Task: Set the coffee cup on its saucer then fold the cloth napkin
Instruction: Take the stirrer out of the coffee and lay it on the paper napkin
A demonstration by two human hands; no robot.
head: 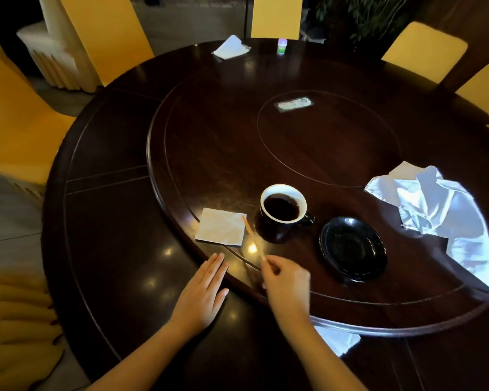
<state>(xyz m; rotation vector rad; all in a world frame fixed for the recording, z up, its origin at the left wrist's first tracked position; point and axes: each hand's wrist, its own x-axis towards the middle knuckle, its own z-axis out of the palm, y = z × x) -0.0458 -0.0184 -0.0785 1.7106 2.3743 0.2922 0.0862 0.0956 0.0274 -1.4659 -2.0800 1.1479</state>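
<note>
While the left hand [206,289] lies flat on the table [119,249], fingers together and palm down, the right hand [284,277] pinches the near end of a thin orange stick [251,238] between thumb and fingertips. The stick slants up and away toward the cup [283,213], its far tip just beside the cup's near-left wall; whether it touches I cannot tell.

The cup stands on the turntable [209,153], full nearly to the rim with dark coffee, handle pointing right. Not yet on its saucer [353,249], it sits just left of that empty black dish, apart from it. A small square paper napkin [221,226] lies flat to the cup's left. The cloth [441,213], pale and shiny, lies crumpled further right, still unfolded, one corner running off toward the table's edge.

Risks, as I judge them: the cup is full, so a quick lift or a tilt across to the saucer would slop coffee. With the stick in the right hand, grasping the handle is awkward. The turntable may rotate under a push, shifting cup and saucer.

Further off lies a flat rectangular card [295,104]; its print is too blurred to read. At the far edge sit a folded white paper [230,48] and a small bottle [281,46], no label legible.
</note>
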